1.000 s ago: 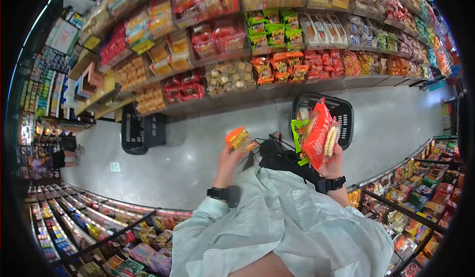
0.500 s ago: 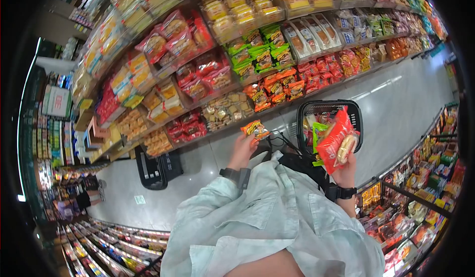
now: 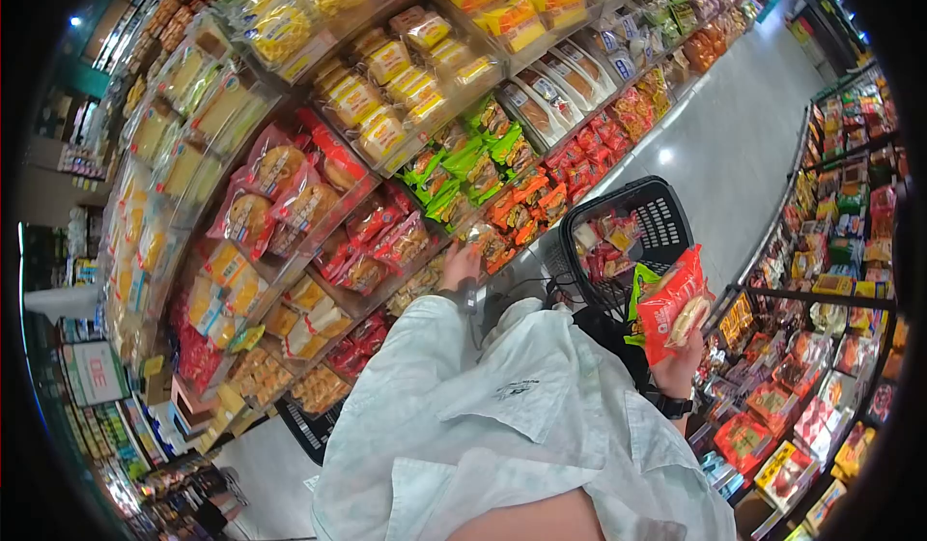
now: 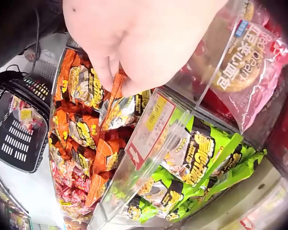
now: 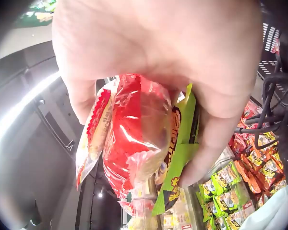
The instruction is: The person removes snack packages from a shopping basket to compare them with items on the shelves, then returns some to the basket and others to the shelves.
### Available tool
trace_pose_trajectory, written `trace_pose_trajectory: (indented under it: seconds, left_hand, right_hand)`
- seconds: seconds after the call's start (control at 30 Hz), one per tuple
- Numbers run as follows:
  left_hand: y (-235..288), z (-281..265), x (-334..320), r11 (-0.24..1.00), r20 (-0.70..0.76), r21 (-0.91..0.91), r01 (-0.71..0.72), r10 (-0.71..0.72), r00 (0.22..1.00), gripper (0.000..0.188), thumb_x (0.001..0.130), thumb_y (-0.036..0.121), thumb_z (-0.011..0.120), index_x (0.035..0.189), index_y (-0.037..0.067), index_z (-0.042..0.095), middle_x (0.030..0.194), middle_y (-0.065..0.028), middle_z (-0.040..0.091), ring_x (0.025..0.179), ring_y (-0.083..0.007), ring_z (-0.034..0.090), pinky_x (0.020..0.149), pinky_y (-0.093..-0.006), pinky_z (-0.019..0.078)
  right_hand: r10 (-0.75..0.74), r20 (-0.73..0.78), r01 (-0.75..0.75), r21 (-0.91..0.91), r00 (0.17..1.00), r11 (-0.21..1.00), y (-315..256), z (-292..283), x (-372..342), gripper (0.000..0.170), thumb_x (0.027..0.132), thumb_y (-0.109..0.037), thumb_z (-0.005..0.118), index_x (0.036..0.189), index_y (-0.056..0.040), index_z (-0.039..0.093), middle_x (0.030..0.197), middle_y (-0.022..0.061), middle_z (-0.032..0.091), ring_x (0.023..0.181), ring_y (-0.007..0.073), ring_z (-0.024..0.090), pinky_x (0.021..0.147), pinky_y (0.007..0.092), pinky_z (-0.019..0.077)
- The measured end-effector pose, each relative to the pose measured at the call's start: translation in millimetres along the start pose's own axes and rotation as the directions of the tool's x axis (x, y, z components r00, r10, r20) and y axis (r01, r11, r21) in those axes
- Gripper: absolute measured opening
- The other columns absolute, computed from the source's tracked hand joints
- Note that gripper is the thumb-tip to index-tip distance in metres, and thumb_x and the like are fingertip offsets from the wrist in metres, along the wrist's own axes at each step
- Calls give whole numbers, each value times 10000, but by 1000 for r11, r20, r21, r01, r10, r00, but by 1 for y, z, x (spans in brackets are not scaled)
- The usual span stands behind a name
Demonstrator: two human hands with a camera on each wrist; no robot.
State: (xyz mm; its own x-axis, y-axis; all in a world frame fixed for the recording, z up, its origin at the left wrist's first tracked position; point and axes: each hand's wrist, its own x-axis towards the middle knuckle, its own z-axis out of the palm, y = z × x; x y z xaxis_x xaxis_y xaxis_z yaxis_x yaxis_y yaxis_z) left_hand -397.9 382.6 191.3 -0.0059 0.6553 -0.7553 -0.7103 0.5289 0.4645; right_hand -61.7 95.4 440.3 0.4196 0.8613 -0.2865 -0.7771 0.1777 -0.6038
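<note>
In the left wrist view, the left hand (image 4: pixel 144 40) pinches the end of an orange snack pack (image 4: pixel 125 111) over a bin of similar orange packs (image 4: pixel 81 129). The head view shows that left hand (image 3: pixel 461 267) reaching to the bin, its fingertips partly lost among the packs. The right hand (image 3: pixel 678 369) grips several bread packs at waist height: a red one (image 3: pixel 664 311), a green one (image 3: pixel 634 301) and a small clear one. From the right wrist, the fingers wrap around the red pack (image 5: pixel 127 129), green pack (image 5: pixel 182 152) and clear pack (image 5: pixel 93 139).
A black basket (image 3: pixel 666 214) holding red packs stands on the floor near the shelf. Green packs (image 3: pixel 473 166) fill the bin beside the orange ones. More packed shelves (image 3: pixel 821 367) line the right; a second basket (image 3: pixel 307 435) is at lower left, and a person stands farther back.
The left hand has moved with its orange pack from above the floor to the shelf bin. The head view has turned and come closer to the shelf. The right hand still grips its packs.
</note>
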Motion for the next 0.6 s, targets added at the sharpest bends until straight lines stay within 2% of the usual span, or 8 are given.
trace_pose_trajectory:
  seconds: [0.07,0.13,0.2,0.27,0.37,0.4,0.5,0.6]
  left_hand:
    - [-3,-18,31,1000,44,0,-10,10,999,277,933,-1,689,1140,103,537,1028,-61,600,947,-196,632,770,-304,566]
    - [-5,-13,26,999,31,-34,-41,42,999,272,940,-3,675,1161,64,531,1036,-81,603,929,-202,627,822,-300,565]
    - [-3,-11,7,996,-15,86,-39,40,999,286,950,17,671,1198,45,533,1073,-101,615,949,-208,632,845,-297,565]
    - [-23,-35,28,979,-8,133,-156,158,987,238,1004,98,618,1223,24,563,1148,-124,645,1017,-233,650,909,-334,556]
    - [-11,-46,21,996,208,-80,48,-30,978,249,1050,165,549,1255,26,573,1190,-127,656,1119,-261,637,1003,-392,516]
    - [-14,-49,20,999,175,-24,21,-16,984,261,1075,200,491,1267,41,567,1229,-127,650,1194,-287,603,1071,-429,473]
    - [-10,-53,18,995,189,0,103,-102,977,283,1071,199,503,1321,70,532,1286,-140,624,1215,-300,595,1077,-442,473]
    - [-12,-48,-8,995,151,57,80,-88,985,301,1053,196,541,1333,86,526,1281,-144,627,1171,-310,626,1039,-444,500]
  right_hand:
    - [-15,13,15,-23,1000,1000,12,11,-4,713,998,-427,620,1558,-67,364,1557,116,476,1415,315,479,1196,514,371]
    - [-39,31,41,-61,999,997,19,20,-7,679,1016,-433,586,1556,-79,374,1551,107,484,1408,309,487,1193,511,373]
    - [-47,54,52,-90,997,995,21,31,-8,659,1029,-425,569,1556,-80,375,1551,107,484,1410,315,485,1192,519,374]
    - [-49,-41,46,-84,998,995,24,35,-7,710,993,-420,637,1545,-53,380,1547,116,483,1410,322,484,1189,528,379]
    - [-31,-73,25,-91,997,996,23,38,-3,731,980,-417,662,1540,-40,382,1545,120,483,1412,324,483,1189,531,379]
    - [-21,-62,15,-95,998,995,21,39,0,728,983,-416,658,1541,-40,381,1545,119,483,1413,323,482,1190,530,378]
    - [17,17,-15,-95,1000,995,18,35,12,726,985,-420,654,1544,-46,381,1544,120,486,1415,323,480,1195,529,370]
    - [87,76,-85,-36,993,996,14,11,25,712,982,-417,652,1539,-56,394,1535,120,498,1415,313,482,1202,528,357]
